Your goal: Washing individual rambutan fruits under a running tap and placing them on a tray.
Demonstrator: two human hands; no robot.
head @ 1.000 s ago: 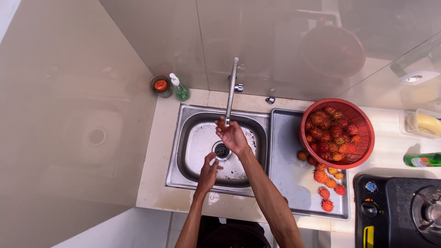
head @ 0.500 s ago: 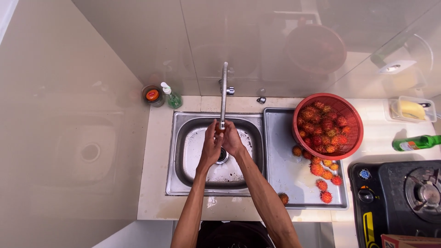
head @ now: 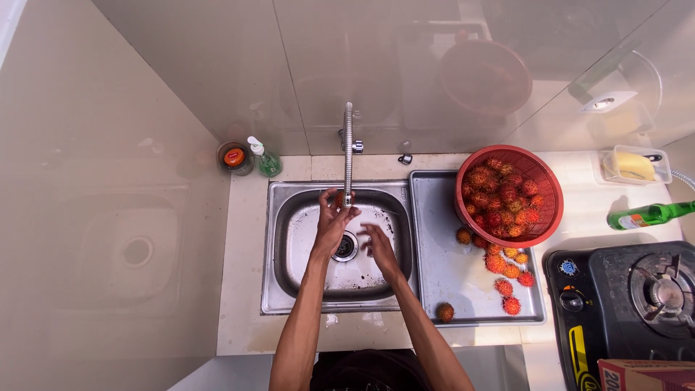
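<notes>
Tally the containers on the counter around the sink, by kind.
Red basket: 1
Green bottle: 1
Pump bottle: 1
Lidded jar: 1
Clear tub: 1
Total: 5

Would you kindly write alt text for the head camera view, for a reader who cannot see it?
Seen from above, a person's left hand holds a small reddish fruit at the tap over a steel sink, with the right hand open beside it. To the right, a red basket of rambutans sits on the draining board, with loose ones beside it.
</notes>
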